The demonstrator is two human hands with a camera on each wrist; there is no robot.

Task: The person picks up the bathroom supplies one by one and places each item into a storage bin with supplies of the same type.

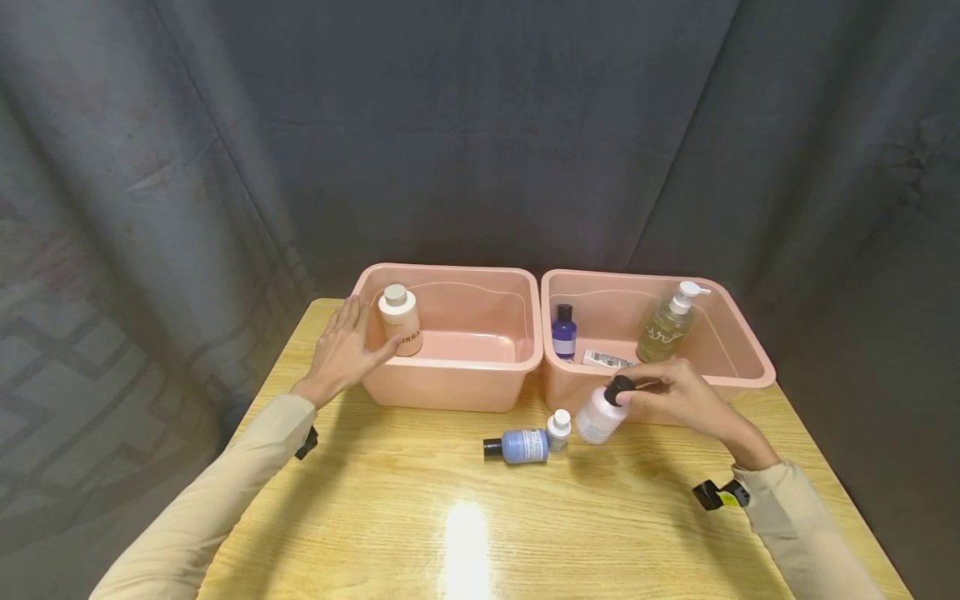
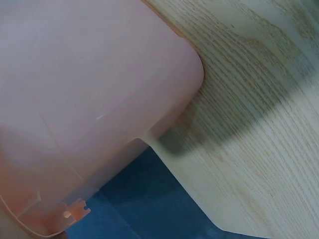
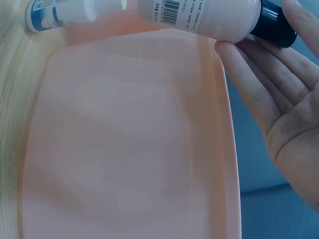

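Note:
My right hand (image 1: pixel 678 398) pinches the black cap of a pale pink bottle (image 1: pixel 598 417), which hangs tilted in front of the right pink bin. The right wrist view shows the bottle's barcode label (image 3: pixel 179 11) and the fingers around its cap. My left hand (image 1: pixel 343 350) rests on the left pink bin's (image 1: pixel 442 387) left rim, fingers straight, thumb near a white bottle (image 1: pixel 400 321) standing inside. Beside the pink bottle, a small white-capped bottle (image 1: pixel 558 429) stands on the table. Next to that lies a blue bottle (image 1: pixel 523 446) with a black cap.
In the right pink bin (image 1: pixel 731 333) are a pump bottle (image 1: pixel 664 329), a dark purple bottle (image 1: pixel 564 333) and a white tube (image 1: pixel 606 359). Both bins stand side by side at the back of the wooden table (image 1: pixel 360 517). A grey curtain (image 1: pixel 480 133) hangs behind.

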